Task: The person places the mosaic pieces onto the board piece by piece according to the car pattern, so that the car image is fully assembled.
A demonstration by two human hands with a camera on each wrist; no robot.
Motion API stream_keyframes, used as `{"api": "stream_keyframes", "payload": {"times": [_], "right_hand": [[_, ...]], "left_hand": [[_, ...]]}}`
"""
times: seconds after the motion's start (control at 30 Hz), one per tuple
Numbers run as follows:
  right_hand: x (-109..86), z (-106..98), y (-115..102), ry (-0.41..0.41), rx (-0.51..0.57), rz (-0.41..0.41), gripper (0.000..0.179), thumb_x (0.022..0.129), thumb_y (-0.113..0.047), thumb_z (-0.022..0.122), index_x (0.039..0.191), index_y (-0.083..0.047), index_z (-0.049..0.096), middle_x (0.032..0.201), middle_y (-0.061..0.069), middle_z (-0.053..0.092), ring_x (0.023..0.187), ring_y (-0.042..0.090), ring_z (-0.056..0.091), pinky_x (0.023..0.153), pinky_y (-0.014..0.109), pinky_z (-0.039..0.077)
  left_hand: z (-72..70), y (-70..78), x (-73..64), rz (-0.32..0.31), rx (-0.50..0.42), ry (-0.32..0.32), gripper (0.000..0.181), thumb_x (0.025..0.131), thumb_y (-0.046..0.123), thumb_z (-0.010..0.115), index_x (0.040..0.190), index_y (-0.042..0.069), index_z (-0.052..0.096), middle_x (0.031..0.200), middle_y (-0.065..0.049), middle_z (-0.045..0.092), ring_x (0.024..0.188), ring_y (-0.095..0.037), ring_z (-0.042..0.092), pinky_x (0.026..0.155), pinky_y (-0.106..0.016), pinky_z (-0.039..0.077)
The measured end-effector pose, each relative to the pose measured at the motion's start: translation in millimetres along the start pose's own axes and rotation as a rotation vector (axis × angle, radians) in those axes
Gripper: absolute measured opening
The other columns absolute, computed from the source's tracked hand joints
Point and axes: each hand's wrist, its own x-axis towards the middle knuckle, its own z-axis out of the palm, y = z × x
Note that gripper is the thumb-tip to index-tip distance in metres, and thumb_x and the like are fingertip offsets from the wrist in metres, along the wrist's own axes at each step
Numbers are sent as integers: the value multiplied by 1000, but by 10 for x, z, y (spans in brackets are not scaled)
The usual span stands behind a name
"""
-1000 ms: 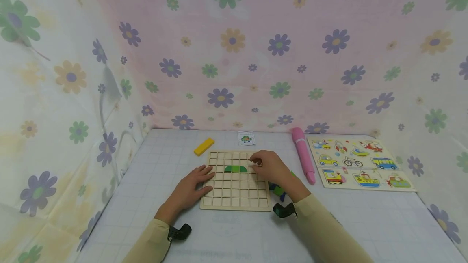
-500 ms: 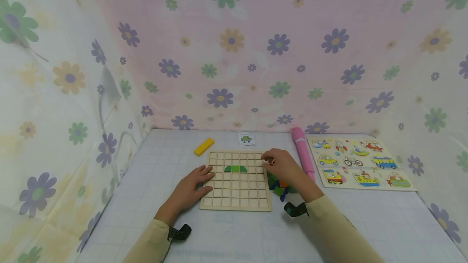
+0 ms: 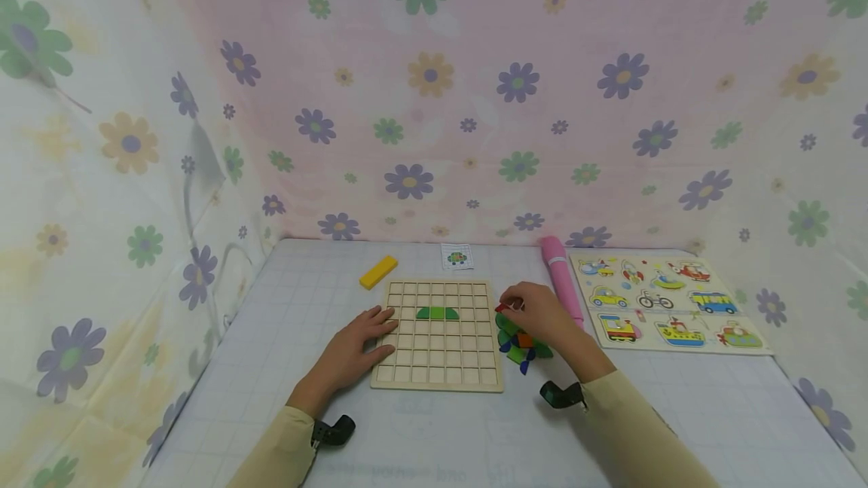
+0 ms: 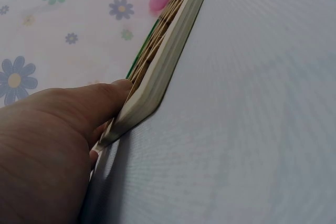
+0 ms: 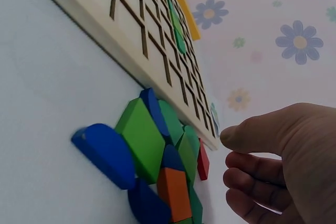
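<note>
A wooden grid board (image 3: 444, 379) lies in front of me. In it sit two dark green rounded pieces with a light green square (image 3: 437, 313) between them. My left hand (image 3: 356, 345) rests at the board's left edge; its thumb (image 4: 113, 95) touches the rim in the left wrist view. My right hand (image 3: 542, 315) is over the far end of a pile of loose coloured blocks (image 5: 142, 140), right of the board. Its fingers (image 5: 257, 166) are loosely bent, with nothing visible between them and the thumb. A red block (image 5: 203, 159) lies just beyond the thumb tip.
A yellow box (image 3: 378, 272) lies behind the board's left corner. A small pattern card (image 3: 457, 257) sits behind the board. To the right are a pink rolled thing (image 3: 561, 281) and a vehicle puzzle board (image 3: 667, 303). Flowered cloth (image 3: 434, 134) encloses the table.
My right hand has moved right, from above the board's right columns to the block pile, uncovering more of the pile. The left hand and the green pieces have stayed put.
</note>
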Motion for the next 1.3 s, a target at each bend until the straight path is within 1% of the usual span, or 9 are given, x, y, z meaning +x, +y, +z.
{"api": "stream_keyframes", "payload": {"times": [0.2, 0.3, 0.47, 0.7, 0.97, 1.03, 1.13, 1.3], "right_hand": [[-33, 47, 60, -30, -3, 0, 14, 98, -16, 82, 111, -12, 81, 95, -5, 71, 85, 18, 60, 79, 36, 56], [-46, 73, 78, -37, -13, -8, 11, 98, -18, 83, 107, -11, 81, 93, -6, 71, 83, 17, 59, 79, 37, 56], [-43, 98, 61, -54, -36, 15, 14, 97, -22, 85, 102, -11, 78, 90, -5, 69, 82, 17, 59, 80, 38, 57], [-13, 93, 15, -79, -62, 31, 18, 96, -21, 85, 106, -6, 80, 93, -3, 72, 84, 16, 62, 86, 41, 60], [21, 95, 9, -60, -82, 45, 15, 96, -17, 84, 105, -5, 80, 94, 0, 72, 85, 18, 62, 85, 42, 61], [18, 92, 15, -55, -78, 44, 15, 96, -17, 84, 106, -5, 80, 93, 0, 71, 85, 18, 62, 85, 42, 60], [3, 81, 16, -69, -62, 34, 17, 95, -17, 85, 107, -5, 80, 94, 0, 71, 86, 18, 63, 85, 43, 60], [7, 91, 5, -86, -37, 27, 20, 94, -17, 87, 109, -5, 81, 95, -1, 72, 87, 17, 65, 87, 42, 61]], "left_hand": [[7, -9, 3, 2, 1, 2, 53, 106, 34, 73, 154, 12, 64, 168, -1, 47, 160, -35, 31, 124, -66, 31], [8, -11, 5, 1, -2, 0, 53, 106, 35, 73, 154, 13, 64, 168, -1, 47, 160, -35, 31, 124, -66, 31], [6, -10, 0, -4, -11, -2, 53, 106, 34, 73, 154, 13, 64, 169, 0, 46, 160, -36, 30, 124, -66, 30], [12, -31, 1, 14, 5, 8, 53, 105, 33, 74, 154, 13, 64, 169, -1, 46, 160, -35, 32, 123, -66, 32], [1, -17, 9, 9, -9, -2, 54, 105, 32, 74, 154, 12, 64, 169, -2, 46, 161, -35, 30, 125, -65, 30], [1, -11, 9, 3, -11, -8, 54, 106, 32, 74, 154, 12, 63, 169, -1, 45, 161, -35, 30, 125, -65, 30], [0, -4, 6, 2, -9, -10, 54, 106, 32, 74, 154, 11, 64, 169, -2, 46, 161, -36, 30, 124, -65, 30], [7, -14, 4, 3, -2, 5, 53, 105, 32, 74, 154, 12, 64, 169, -1, 46, 160, -35, 31, 124, -65, 31]]}}
